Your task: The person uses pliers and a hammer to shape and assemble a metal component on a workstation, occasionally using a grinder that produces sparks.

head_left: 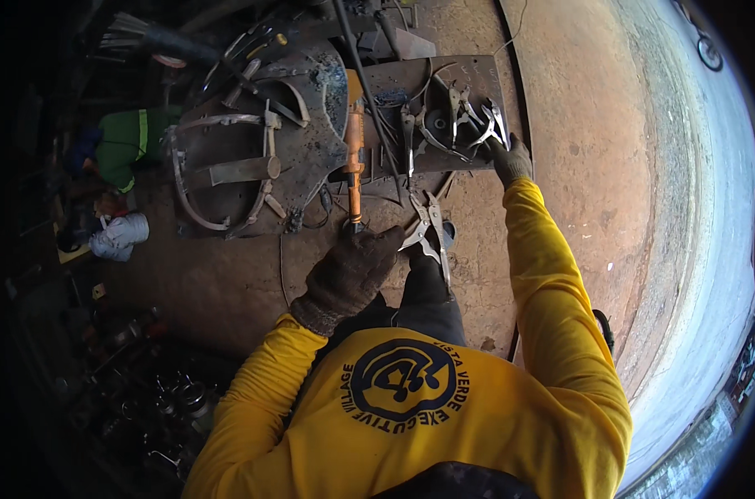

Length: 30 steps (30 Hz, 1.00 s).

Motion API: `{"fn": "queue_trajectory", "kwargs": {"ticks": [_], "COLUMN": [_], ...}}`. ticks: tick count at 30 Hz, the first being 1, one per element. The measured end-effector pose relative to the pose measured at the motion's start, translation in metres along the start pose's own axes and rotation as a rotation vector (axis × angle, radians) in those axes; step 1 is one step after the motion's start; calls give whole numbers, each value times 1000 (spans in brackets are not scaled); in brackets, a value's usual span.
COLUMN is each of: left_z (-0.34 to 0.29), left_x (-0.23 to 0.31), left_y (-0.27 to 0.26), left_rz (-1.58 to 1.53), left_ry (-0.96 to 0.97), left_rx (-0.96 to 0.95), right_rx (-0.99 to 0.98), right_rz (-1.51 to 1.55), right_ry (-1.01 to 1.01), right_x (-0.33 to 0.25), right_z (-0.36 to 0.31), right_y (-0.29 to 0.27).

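Observation:
My left hand (350, 270), in a dark knitted glove, is closed on a pair of C-shaped locking pliers (430, 229). The pliers are held out in front of my body, with their long parts pointing to the far side and down. At the right end of the metal workbench (390, 76), my gloved right hand (511, 160) has its fingers round another pair of locking pliers (495, 125). More locking pliers (455, 108) lie or stand just left of it, around a curved metal band (434, 140). My right fingertips are partly hidden.
An orange angle grinder (355, 158) lies across the bench's middle. Left of it sit a round steel frame (178, 179) and a hammer (242, 83). A cable (367, 91) crosses the bench. Two people, one in a green top (121, 145), are at the far left. Metal parts (178, 403) fill the lower left.

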<state>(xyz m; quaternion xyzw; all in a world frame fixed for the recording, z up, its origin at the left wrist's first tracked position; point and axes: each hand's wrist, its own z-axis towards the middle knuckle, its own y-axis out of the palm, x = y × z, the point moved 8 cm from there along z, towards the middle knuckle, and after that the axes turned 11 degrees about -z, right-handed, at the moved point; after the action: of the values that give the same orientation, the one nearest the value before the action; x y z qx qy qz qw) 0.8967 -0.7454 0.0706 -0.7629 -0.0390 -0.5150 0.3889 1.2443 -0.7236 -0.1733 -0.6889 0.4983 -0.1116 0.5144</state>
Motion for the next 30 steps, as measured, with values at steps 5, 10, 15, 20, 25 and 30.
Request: {"fn": "queue_trajectory", "kwargs": {"ticks": [5,10,15,20,25,30], "left_z": [-10,-48,-68,-102,-98,-96], "left_x": [31,17,16,-37,-84,-103], "left_y": [-25,-42,-78,-100,-119,-85], "left_rz": [3,-63,-106,-500,-506,-1266], "left_ry": [146,194,149,151,163,-141], "left_rx": [152,417,371,331,216,-127], "right_rx": [-294,-939,-843,-829,-794,-713], "right_rz": [906,1278,960,731,478,506], "right_ry": [-189,-192,-214,-337,-300,-340], "right_x": [-21,-105,-152,-202,-263,-283], "right_z": [-114,-294,-322,-354,-406,-428], "right_y": [-10,-38,-54,-62,-33,-4]}}
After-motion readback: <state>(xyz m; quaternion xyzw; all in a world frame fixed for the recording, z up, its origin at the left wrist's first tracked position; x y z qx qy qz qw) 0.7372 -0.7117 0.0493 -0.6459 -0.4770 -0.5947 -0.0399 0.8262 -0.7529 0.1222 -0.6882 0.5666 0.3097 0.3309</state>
